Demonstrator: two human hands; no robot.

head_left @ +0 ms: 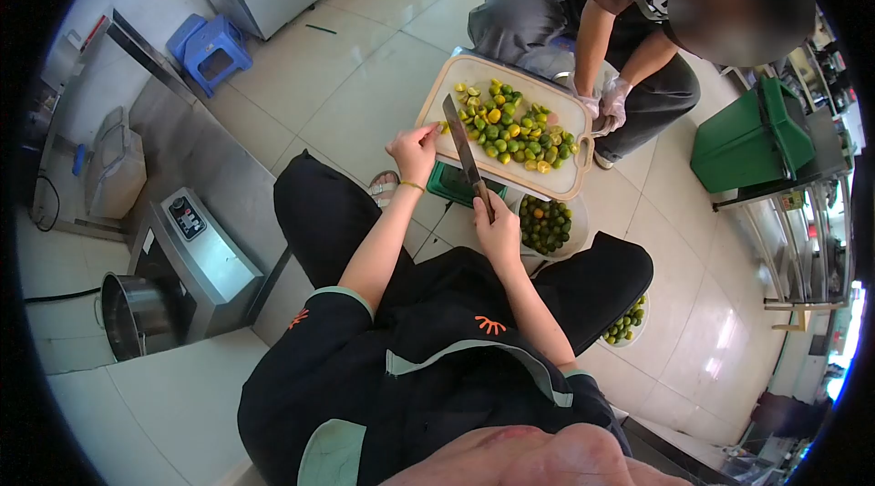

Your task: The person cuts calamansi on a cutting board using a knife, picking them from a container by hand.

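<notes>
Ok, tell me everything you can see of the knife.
The knife has a long, dark grey, metal-looking blade and a brown, wood-looking handle. The right hand grips the handle; the blade slants forward and left, over the left part of the pale board. Whether it touches board or fruit is unclear.

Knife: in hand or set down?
The knife is in hand: the right hand is wrapped around its handle, blade over the board.
</notes>
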